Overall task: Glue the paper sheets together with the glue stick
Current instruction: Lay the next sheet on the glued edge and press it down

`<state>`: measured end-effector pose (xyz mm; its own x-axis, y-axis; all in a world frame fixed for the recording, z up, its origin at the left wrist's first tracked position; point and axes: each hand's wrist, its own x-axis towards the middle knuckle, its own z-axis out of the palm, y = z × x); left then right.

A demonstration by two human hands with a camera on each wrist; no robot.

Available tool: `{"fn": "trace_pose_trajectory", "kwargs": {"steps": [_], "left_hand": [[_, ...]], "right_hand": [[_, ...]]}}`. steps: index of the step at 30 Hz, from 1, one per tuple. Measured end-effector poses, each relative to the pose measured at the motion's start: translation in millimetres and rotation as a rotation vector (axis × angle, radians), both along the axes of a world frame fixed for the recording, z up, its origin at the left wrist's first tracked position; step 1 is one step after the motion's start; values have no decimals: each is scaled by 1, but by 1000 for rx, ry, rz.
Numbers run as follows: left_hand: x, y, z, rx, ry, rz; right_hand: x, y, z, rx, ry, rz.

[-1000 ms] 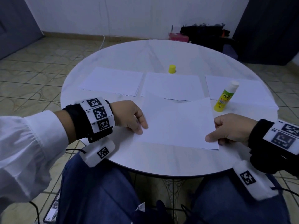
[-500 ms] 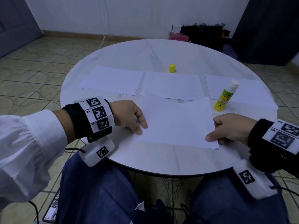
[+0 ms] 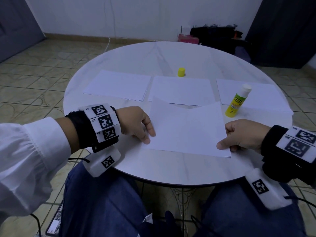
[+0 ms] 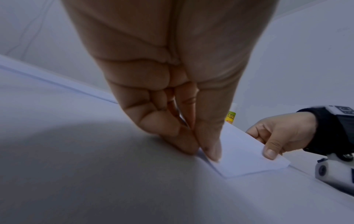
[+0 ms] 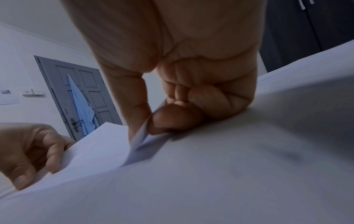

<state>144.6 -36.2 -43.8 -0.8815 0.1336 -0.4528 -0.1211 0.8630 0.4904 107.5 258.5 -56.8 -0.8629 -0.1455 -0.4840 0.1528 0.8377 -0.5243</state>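
Left hand (image 3: 136,124) and right hand (image 3: 244,134) each pinch opposite near corners of a thin rectangular paper sheet (image 3: 186,129); cylindrical glue stick (image 3: 237,100) lies beyond its right corner.

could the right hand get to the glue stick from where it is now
Probably yes, once it lets go. The right hand is pinching the front sheet at its right edge, and the glue stick stands uncapped just beyond it on the table, with nothing between.

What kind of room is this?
Probably a plain room in a home: a tiled floor, a panelled door with a garment hanging on it, and a round white table.
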Motion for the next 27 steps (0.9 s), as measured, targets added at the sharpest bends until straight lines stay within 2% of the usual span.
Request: {"fn": "trace_pose_trajectory", "kwargs": {"steps": [11,20,27], "left_hand": [[-1,0,-3,-7,2,8],[-3,0,-5,7,-5,30],[-3,-1,-6,18,-9,34]], "right_hand": [[4,2,15,1,9,-5],[8,3,12,1,71,22],[7,5,7,-50,79,-38]]}}
